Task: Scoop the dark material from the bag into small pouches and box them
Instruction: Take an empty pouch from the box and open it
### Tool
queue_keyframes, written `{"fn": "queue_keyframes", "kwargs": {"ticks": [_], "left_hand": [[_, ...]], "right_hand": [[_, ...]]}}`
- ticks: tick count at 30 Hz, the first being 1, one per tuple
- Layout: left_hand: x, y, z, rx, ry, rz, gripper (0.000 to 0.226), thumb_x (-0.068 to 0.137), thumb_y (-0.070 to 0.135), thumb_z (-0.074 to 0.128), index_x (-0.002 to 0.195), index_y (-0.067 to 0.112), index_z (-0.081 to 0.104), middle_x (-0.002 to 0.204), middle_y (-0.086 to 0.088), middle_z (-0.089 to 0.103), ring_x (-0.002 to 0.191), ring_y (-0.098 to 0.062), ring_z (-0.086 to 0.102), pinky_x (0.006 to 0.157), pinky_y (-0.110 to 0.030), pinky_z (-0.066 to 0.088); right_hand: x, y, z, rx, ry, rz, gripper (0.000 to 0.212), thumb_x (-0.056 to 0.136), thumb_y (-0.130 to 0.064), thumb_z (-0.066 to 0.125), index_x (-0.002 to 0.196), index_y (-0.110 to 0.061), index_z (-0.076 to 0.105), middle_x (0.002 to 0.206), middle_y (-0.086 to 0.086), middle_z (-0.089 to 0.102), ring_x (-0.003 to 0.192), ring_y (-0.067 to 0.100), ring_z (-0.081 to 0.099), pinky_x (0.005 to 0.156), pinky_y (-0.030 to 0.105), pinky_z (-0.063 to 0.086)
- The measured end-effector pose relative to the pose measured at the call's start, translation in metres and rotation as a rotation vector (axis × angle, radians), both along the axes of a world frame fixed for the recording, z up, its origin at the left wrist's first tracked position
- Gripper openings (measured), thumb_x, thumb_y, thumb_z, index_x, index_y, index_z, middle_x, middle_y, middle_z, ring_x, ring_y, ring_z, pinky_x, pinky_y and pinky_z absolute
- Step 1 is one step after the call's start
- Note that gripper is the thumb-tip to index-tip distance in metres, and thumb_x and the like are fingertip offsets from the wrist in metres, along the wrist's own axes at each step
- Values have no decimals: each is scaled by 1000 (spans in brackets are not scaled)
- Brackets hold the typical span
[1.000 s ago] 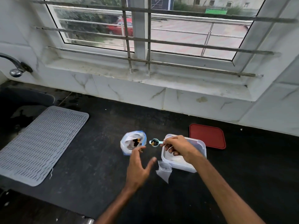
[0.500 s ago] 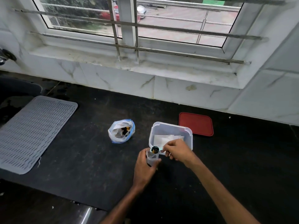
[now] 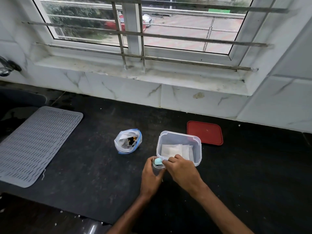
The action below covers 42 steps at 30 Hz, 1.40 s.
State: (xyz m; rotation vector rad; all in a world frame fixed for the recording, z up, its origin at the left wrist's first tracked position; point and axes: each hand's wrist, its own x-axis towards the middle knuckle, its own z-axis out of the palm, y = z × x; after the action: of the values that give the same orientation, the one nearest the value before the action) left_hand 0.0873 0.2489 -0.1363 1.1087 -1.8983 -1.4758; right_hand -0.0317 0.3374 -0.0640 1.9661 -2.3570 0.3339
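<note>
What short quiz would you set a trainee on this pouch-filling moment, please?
1. True or false: the red lid lies on the counter, off the clear box.
2. What does the right hand hold at the mouth of the pouch? A) blue spoon B) fork C) knife
3. Which hand holds the pouch?
Key: 1 true; 2 A; 3 the left hand.
</note>
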Motion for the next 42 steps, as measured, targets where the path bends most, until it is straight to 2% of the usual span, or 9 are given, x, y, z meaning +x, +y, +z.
{"fn": "queue_keyframes", "kwargs": {"ticks": [6,10,14,18,23,26,31,38,42], "left_hand": [[0,-1,-3,7,26,-41,50,79,32,80,121,32,53,115,11,65,107,-4,63,90,-30,55],[2,-2,-8,-16,-7,-66,54,77,32,80,121,34,50,117,14,61,109,-1,60,92,-29,53],[3,-7,-9,-4,-34,-106,62,76,34,80,126,36,45,123,17,57,112,4,57,92,-18,51],[6,-12,-9,14,-41,-138,67,76,36,80,131,37,41,126,19,55,115,6,55,90,-11,47],[5,-15,-11,19,-42,-149,64,77,41,79,129,38,42,123,18,58,111,4,58,90,-20,53],[3,-16,-12,36,-46,-147,65,77,45,78,129,39,41,124,19,58,112,3,58,92,-24,55],[3,-17,-12,32,-36,-141,63,75,48,78,127,37,44,123,18,60,112,0,60,93,-28,54],[4,-19,-9,10,-52,-148,65,73,45,78,127,40,42,123,18,59,111,4,59,94,-29,53],[10,-24,-8,36,-71,-188,82,65,54,81,133,42,37,131,19,54,117,2,56,98,-30,52]], "right_hand": [[-6,0,6,-122,-390,-219,21,88,-27,73,109,-24,76,104,-8,75,91,8,68,84,27,58],[-14,-4,8,-191,-814,-443,17,89,-19,72,105,-22,78,89,-14,75,83,-3,68,81,21,56],[-17,-7,8,-185,-1021,-489,13,90,-17,71,99,-25,76,78,-11,75,78,5,71,76,27,59],[-13,-8,3,-136,-963,-485,15,89,-20,72,101,-27,76,88,-16,75,79,2,69,80,25,59],[-3,0,-9,-42,-349,-203,23,86,-29,75,109,-30,75,102,-12,75,90,4,66,81,21,56],[1,2,-12,-148,-270,-145,29,76,-21,85,103,-27,78,97,-11,76,84,7,68,73,21,59],[-1,2,-15,-210,-414,-268,28,79,-21,82,106,-27,77,100,-12,76,89,4,66,78,20,58],[-3,-3,-7,-214,-889,-477,15,85,-23,77,92,-36,76,89,-26,73,91,-6,67,79,12,52],[-3,-6,-4,-264,-1063,-527,16,86,-16,75,90,-31,77,89,-20,75,88,1,69,82,22,57]]}}
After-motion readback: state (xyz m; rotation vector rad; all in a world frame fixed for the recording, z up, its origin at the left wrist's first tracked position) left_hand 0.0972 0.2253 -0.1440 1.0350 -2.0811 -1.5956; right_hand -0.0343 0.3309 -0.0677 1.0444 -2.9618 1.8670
